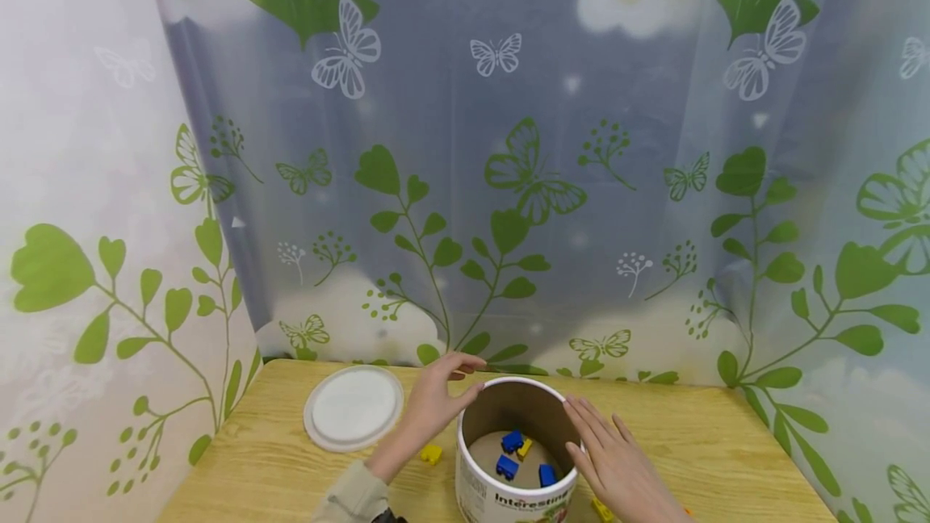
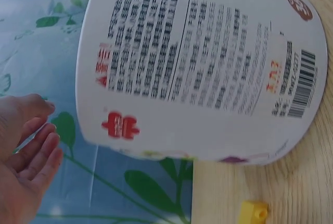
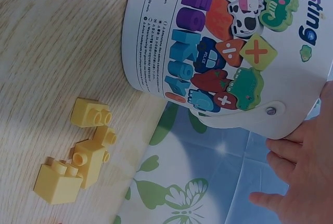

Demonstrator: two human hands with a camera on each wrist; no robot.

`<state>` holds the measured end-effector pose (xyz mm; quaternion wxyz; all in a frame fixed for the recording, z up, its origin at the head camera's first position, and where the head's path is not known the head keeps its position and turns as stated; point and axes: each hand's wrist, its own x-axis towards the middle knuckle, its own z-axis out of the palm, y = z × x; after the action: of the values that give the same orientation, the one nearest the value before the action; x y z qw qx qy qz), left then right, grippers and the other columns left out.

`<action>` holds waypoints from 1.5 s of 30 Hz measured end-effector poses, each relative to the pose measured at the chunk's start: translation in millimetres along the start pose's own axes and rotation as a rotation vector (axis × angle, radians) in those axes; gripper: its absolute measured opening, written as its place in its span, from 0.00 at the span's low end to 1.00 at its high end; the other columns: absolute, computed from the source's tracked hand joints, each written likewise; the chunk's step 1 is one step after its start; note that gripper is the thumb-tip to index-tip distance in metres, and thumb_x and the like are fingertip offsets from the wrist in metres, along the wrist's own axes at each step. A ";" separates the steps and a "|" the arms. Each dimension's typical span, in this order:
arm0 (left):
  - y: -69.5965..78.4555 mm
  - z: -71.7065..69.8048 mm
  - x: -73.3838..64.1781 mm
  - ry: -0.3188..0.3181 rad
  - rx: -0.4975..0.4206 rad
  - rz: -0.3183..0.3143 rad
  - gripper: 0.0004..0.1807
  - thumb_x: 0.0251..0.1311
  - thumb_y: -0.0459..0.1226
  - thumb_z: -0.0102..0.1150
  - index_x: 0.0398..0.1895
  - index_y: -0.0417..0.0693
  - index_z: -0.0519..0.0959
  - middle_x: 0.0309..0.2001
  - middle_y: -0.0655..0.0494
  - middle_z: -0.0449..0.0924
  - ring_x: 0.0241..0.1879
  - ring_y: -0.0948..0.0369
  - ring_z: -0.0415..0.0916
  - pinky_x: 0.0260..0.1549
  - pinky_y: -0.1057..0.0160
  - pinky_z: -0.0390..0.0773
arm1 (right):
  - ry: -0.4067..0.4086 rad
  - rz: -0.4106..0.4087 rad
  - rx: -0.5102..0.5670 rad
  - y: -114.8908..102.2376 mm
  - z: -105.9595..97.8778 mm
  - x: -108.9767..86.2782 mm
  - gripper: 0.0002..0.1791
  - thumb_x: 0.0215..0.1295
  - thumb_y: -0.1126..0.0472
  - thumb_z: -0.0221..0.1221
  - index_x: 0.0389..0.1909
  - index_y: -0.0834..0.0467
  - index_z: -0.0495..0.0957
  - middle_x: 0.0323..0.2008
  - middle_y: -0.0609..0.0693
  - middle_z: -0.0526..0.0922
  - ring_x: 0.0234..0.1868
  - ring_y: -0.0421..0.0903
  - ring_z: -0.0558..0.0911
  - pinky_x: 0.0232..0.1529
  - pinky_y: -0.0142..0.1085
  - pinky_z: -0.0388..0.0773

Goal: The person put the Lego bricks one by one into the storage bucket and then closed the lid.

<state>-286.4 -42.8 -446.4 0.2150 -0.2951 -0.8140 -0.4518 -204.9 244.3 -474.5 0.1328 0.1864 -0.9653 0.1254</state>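
From my remote seat: white lid lies toward the far left corner of the table. Yellow block sits right of it. Left hand: fingers loosely spread, holding nothing, beside the bucket. Bucket stands upright between the table's side edges, blue blocks inside. Right hand: fingers straight at the bucket's right side; pressure, I cannot tell. Judgement: uneven pushing could tip the bucket or drive it into the loose yellow blocks.
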 end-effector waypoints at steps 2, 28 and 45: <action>-4.0 -3.9 -1.4 0.016 0.005 -0.008 0.15 0.58 0.30 0.71 0.49 0.44 0.84 0.46 0.53 0.86 0.46 0.55 0.83 0.47 0.54 0.84 | -0.003 0.000 -0.001 0.1 -0.1 0.2 0.30 0.79 0.51 0.50 0.77 0.57 0.62 0.76 0.52 0.64 0.76 0.53 0.63 0.70 0.63 0.61; -79.7 -1.0 -60.9 -0.161 0.126 -0.107 0.15 0.55 0.31 0.73 0.45 0.41 0.84 0.45 0.48 0.86 0.43 0.49 0.83 0.43 0.55 0.85 | -0.015 0.001 0.000 -0.2 -1.3 0.8 0.31 0.80 0.51 0.50 0.77 0.57 0.61 0.76 0.52 0.63 0.76 0.53 0.62 0.71 0.62 0.60; -93.0 -4.8 -82.9 -0.397 0.180 -0.105 0.16 0.44 0.29 0.78 0.39 0.45 0.86 0.40 0.53 0.87 0.41 0.56 0.83 0.45 0.58 0.82 | -0.047 0.025 0.038 1.2 -1.1 -0.1 0.31 0.81 0.48 0.47 0.78 0.56 0.60 0.77 0.52 0.62 0.77 0.54 0.61 0.71 0.63 0.58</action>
<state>-287.9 -109.6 -551.7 0.0523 -0.3152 -0.8917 -0.3207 -205.1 245.7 -473.7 0.1047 0.1797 -0.9679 0.1411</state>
